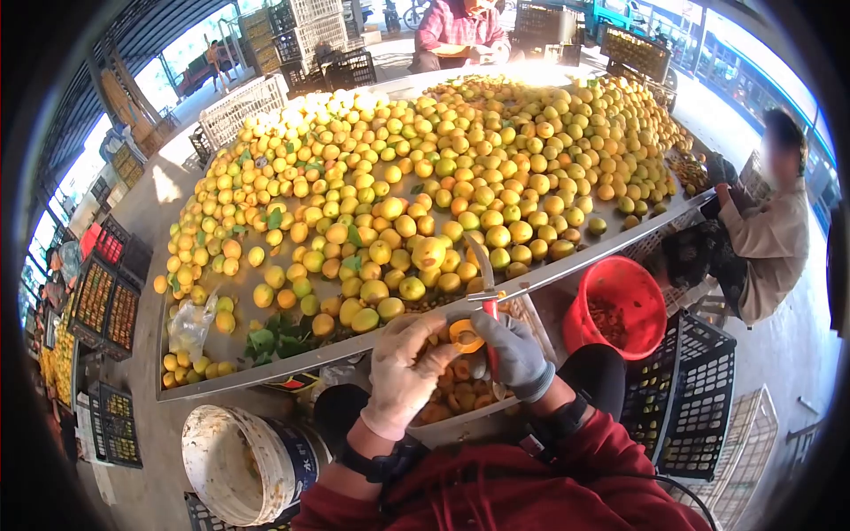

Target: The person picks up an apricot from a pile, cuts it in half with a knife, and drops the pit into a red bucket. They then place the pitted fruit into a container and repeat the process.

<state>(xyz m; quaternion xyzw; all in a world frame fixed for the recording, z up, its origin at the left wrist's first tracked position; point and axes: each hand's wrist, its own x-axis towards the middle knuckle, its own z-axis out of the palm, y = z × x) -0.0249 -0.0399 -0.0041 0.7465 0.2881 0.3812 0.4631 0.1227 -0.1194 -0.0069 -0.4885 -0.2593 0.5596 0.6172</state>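
Observation:
My left hand (405, 370), in a pale glove, pinches the near side of a cut orange fruit half (466, 335) with a hollow in its middle. Wrapped round the red handle of a curved knife (482, 265) is my right hand (513, 358), in a grey glove; its fingertips also touch the fruit half. The blade points up and away, over the table edge. Below both hands, a pale crate (456, 428) holds many cut orange pieces. Beyond them, yellow-green fruit (416, 212) is heaped on the metal table (266, 376).
A red bucket (651, 305) with scraps stands right of my knees, near black crates (699, 389). At the left is a white bucket (208, 460). One person (766, 234) sits at the right; another (456, 35) is across the table.

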